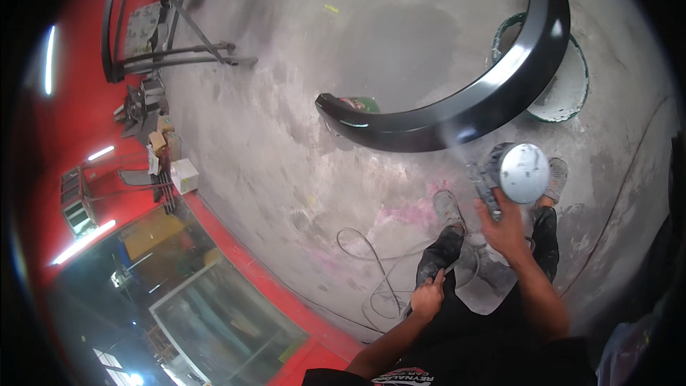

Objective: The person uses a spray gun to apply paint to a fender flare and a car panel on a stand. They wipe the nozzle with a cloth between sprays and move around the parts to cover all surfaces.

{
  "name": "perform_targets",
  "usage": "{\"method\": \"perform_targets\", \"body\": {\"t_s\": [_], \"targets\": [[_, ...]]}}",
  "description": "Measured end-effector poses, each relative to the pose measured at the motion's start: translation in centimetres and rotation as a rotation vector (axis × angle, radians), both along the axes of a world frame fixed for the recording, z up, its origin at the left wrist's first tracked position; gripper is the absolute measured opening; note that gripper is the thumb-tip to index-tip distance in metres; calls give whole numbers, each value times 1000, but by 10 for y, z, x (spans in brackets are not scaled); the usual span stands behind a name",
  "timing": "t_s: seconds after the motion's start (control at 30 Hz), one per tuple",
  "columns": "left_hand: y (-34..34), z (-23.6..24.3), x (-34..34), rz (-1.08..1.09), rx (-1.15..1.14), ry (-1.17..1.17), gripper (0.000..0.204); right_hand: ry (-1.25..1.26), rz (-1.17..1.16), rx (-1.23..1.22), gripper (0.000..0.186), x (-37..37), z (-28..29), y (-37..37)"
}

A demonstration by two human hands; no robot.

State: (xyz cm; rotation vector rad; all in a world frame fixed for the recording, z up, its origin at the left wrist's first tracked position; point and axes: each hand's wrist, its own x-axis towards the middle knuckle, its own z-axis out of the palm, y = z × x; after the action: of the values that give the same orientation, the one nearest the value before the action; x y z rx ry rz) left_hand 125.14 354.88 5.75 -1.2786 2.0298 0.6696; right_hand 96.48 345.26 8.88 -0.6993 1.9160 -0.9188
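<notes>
My right hand (pixel 502 225) is closed round the handle of a spray gun (pixel 486 196), whose round, pale-topped cup (pixel 524 173) faces up. A faint mist leaves the gun's nozzle toward a long, curved, glossy black car trim piece, like a fender flare (pixel 429 129). The gun is apart from the flare, on its near side. My left hand (pixel 427 299) is closed low in front of me, by my left leg, on what looks like the dark air hose (pixel 407 312). Its grip partly hides the hose.
A green-rimmed bucket (pixel 587 75) stands under the flare's right side, and a green container (pixel 368 104) under its left end. A thin hose (pixel 386 279) loops on the floor near my feet. Far left are a metal rack (pixel 189 25), boxes (pixel 184 176) and a red-framed window (pixel 236 257).
</notes>
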Motion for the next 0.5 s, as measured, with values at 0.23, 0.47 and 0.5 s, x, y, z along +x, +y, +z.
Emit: {"method": "perform_targets", "body": {"t_s": [0.23,0.47,0.5], "targets": [[-1,2,59,17,96,60,34,-171,303,-13,46,89,7,-62],[-1,9,63,12,130,125,33,70,149,164,71,11,1,-52],[-2,8,63,5,124,125,33,33,54,194,73,-12,10,-55]]}}
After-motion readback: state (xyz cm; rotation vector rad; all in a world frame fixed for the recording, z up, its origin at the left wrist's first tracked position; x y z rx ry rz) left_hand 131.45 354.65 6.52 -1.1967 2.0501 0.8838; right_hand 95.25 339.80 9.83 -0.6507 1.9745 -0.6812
